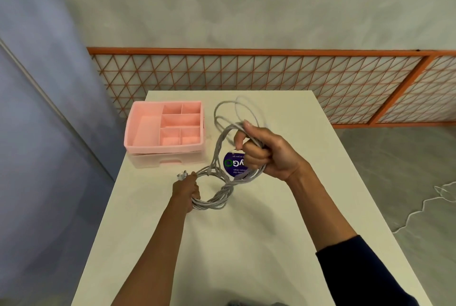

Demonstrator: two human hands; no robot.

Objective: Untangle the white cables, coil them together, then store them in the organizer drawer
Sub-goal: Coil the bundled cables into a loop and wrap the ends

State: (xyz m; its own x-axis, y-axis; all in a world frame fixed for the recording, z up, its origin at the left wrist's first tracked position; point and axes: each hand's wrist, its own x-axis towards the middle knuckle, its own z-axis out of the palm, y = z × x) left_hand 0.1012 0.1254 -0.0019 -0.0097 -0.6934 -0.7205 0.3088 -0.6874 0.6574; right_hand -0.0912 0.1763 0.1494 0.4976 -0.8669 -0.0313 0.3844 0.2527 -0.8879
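Head view: white table, both hands over its middle. Left hand low, fingers curled round the near side of the coiled cables; a plug sticks out just past its fingertips. Right hand higher and to the right, fist closed round the far side of the same bundle, thumb up, with loose loops fanning out beyond it towards the far table edge. Strands run slack between the two hands. Cables are held off the table, right of the organizer. Organizer is pink, at the far left of the table, top compartments open, with the drawer below, its front flush. Purple round label lies on the table behind the cables, partly hidden by the right hand. Dark sleeve on the right forearm. Orange grid fence behind the table. Another thin white cord lies on the floor at right.
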